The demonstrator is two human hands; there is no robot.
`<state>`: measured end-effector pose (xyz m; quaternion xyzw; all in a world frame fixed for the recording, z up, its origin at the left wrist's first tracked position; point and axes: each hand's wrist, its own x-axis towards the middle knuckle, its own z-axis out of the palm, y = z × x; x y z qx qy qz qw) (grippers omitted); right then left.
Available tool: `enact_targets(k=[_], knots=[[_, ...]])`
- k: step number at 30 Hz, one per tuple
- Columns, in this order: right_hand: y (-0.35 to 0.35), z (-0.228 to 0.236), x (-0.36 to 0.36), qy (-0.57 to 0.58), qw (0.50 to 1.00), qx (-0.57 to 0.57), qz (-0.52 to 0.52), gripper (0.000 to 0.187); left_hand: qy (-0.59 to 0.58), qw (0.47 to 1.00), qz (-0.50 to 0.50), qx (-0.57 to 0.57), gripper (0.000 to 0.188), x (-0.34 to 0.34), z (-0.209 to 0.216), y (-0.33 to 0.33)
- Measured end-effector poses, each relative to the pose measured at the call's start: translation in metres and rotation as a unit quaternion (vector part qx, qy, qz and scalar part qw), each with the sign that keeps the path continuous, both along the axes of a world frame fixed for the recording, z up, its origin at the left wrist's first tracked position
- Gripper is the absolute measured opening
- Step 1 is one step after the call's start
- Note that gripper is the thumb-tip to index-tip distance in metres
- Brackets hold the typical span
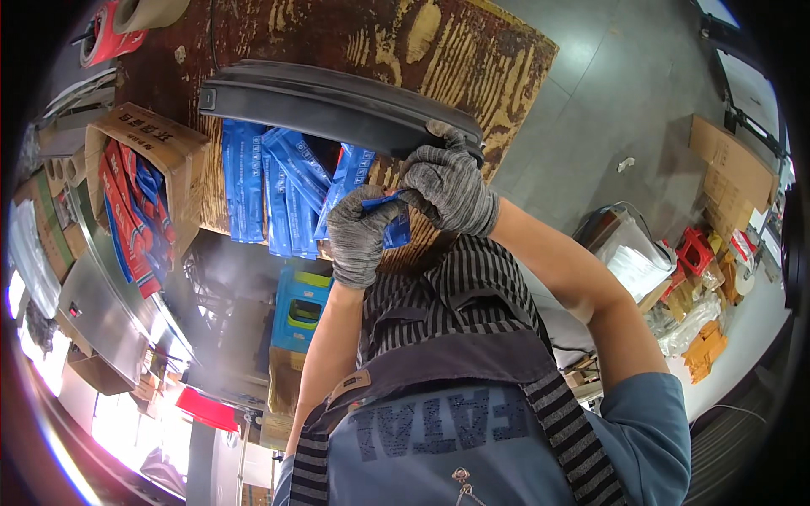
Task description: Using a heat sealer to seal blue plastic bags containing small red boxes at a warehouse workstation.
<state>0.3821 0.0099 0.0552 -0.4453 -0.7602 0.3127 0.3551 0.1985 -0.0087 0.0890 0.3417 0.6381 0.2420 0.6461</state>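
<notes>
Both my hands wear grey knitted gloves and meet at the near edge of a worn wooden table. My left hand is closed, pinching the top of a narrow blue packet that hangs partly behind its fingers. At the same end of the packet, my right hand is closed too, its fingertips next to the left ones. Just beyond the hands lies a long dark grey bar-shaped device, close to the right hand. Several flat blue packets lie on the table to the left, partly overlapping. My fingers hide the packet's upper end.
An open cardboard box with red and blue packets stands at the table's left. A blue plastic stool is below the table. On the floor at right are a white-lined bin, a red plastic object and a cardboard box.
</notes>
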Motion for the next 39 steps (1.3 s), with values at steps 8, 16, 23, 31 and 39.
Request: enact_targets(k=[8,16,23,31,39], knots=[[-0.001,-0.002,0.002,-0.023,1.000,0.013,0.005,0.016,-0.060,0.997,0.026,-0.035,0.019,0.001,-0.002,0.001],[0.001,0.002,0.005,-0.016,1.000,0.010,0.017,0.023,-0.073,0.997,0.007,-0.026,0.032,-0.001,-0.008,0.001],[0.002,0.004,0.000,0.000,1.000,0.012,0.001,0.022,-0.107,0.988,-0.060,-0.096,0.037,-0.013,-0.027,-0.008],[0.003,0.005,0.002,-0.022,0.999,0.026,0.001,0.020,-0.169,0.976,-0.103,-0.095,0.044,-0.019,-0.047,-0.012],[0.005,0.030,-0.004,0.003,0.999,-0.041,-0.031,0.033,-0.224,0.973,-0.026,0.036,0.038,-0.039,-0.087,-0.010]])
